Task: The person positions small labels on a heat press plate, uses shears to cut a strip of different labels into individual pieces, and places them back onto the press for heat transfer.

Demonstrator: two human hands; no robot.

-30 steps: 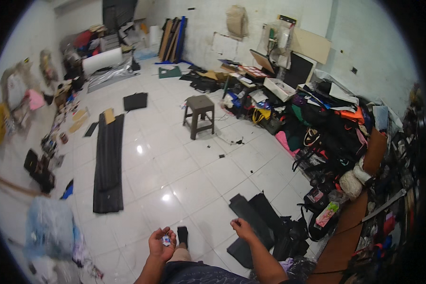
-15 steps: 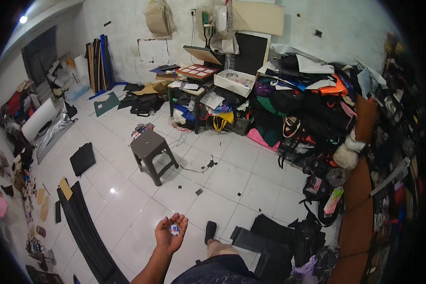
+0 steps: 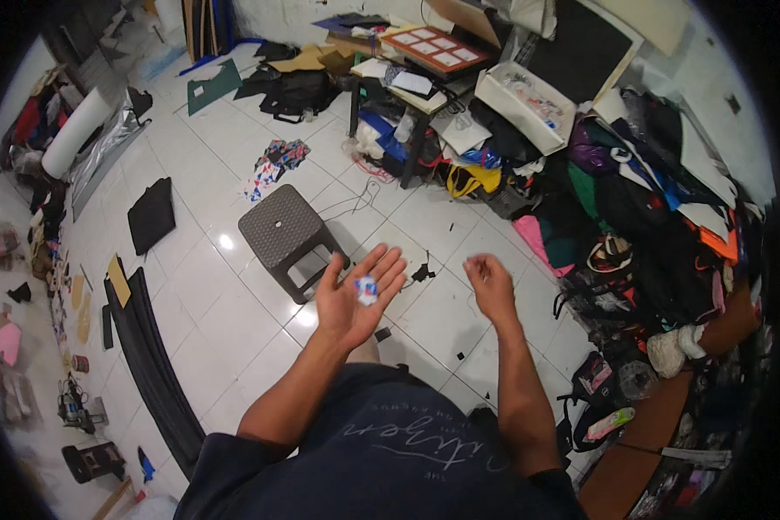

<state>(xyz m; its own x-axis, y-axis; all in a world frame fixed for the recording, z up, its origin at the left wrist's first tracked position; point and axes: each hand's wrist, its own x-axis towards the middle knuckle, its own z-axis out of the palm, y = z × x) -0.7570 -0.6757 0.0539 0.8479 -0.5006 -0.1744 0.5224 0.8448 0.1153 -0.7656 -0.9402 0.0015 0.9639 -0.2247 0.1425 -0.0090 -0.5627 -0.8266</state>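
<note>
My left hand [image 3: 355, 303] is palm up in front of me, with its fingers stretched out. A small white, blue and red piece [image 3: 367, 290] lies on that palm, too small and blurred to name. To the right, my right hand [image 3: 491, 290] is raised over the floor with its fingers curled in. Whatever its fingers may hold is hidden. Just beyond my left hand stands a dark plastic stool [image 3: 279, 227] with a patterned seat. Patterned fabric scraps [image 3: 275, 165] in red, white and blue lie on the floor behind the stool.
Fabrics and bags form a large heap [image 3: 611, 208] along the right. A white bin [image 3: 526, 108] and a heat press [image 3: 438, 48] stand at the back. Long black rolled material [image 3: 152, 364] lies on the left floor, near a folded black piece [image 3: 152, 217].
My left hand has moved up and right, its fingers straightening around the small piece. My right hand has come into view. The view has tilted down and come nearer the stool.
</note>
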